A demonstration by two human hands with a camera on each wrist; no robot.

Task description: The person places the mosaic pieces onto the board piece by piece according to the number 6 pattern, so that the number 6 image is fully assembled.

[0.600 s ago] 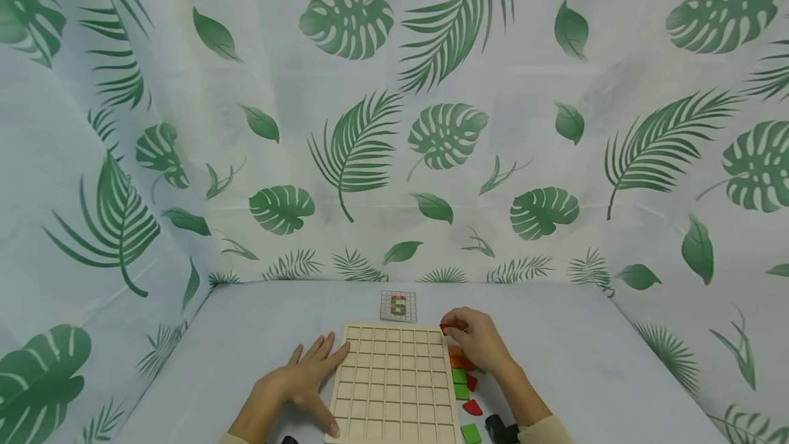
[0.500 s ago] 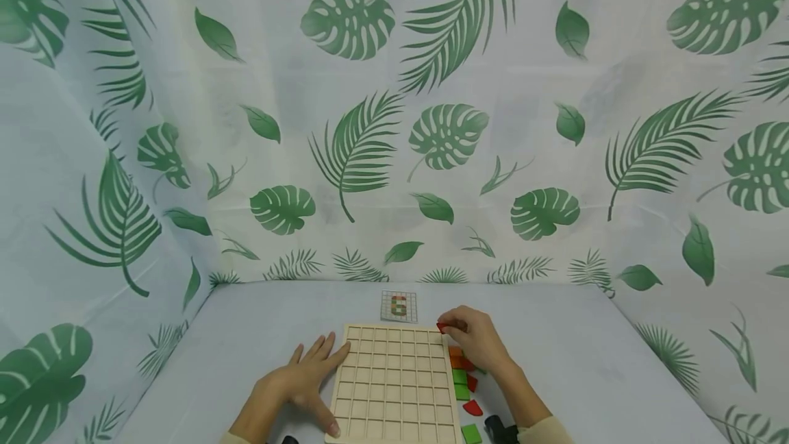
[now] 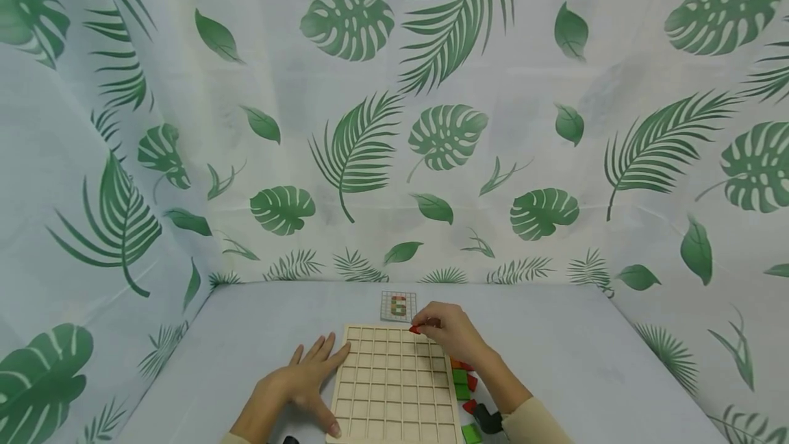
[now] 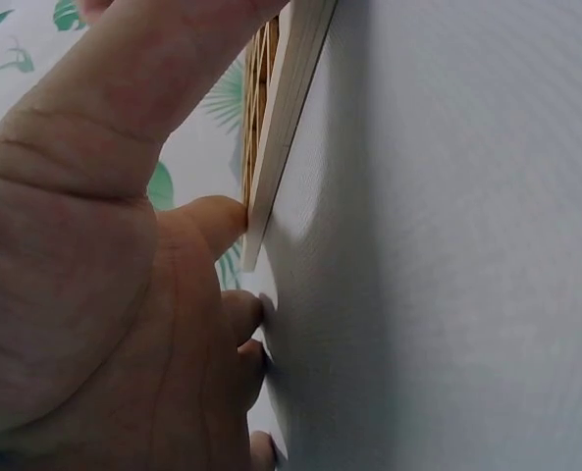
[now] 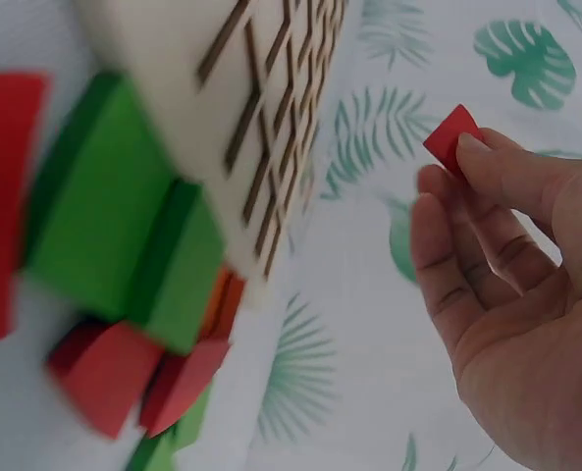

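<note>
A pale wooden grid board (image 3: 391, 382) lies on the table, its square cells bare in the head view. My right hand (image 3: 453, 329) is over the board's far edge, pinching a small red block (image 5: 454, 139) between thumb and fingertips; in the head view the red block (image 3: 415, 329) overlaps the top row of cells. My left hand (image 3: 308, 382) rests at the board's left side with fingers spread, the thumb on the near left corner and the index finger at the left edge. In the left wrist view the left hand (image 4: 104, 265) touches the board's side (image 4: 281, 147).
A small card (image 3: 398, 306) with a coloured 6 on a grid lies behind the board. Along the board's right side lie green blocks (image 3: 461, 384), red curved blocks (image 5: 114, 378) and orange ones (image 5: 222, 304). A leaf-print curtain (image 3: 394, 122) encloses the table.
My right hand has moved left along the board's far edge with the red block, from the right corner toward the middle. My left hand and the board have stayed put.
</note>
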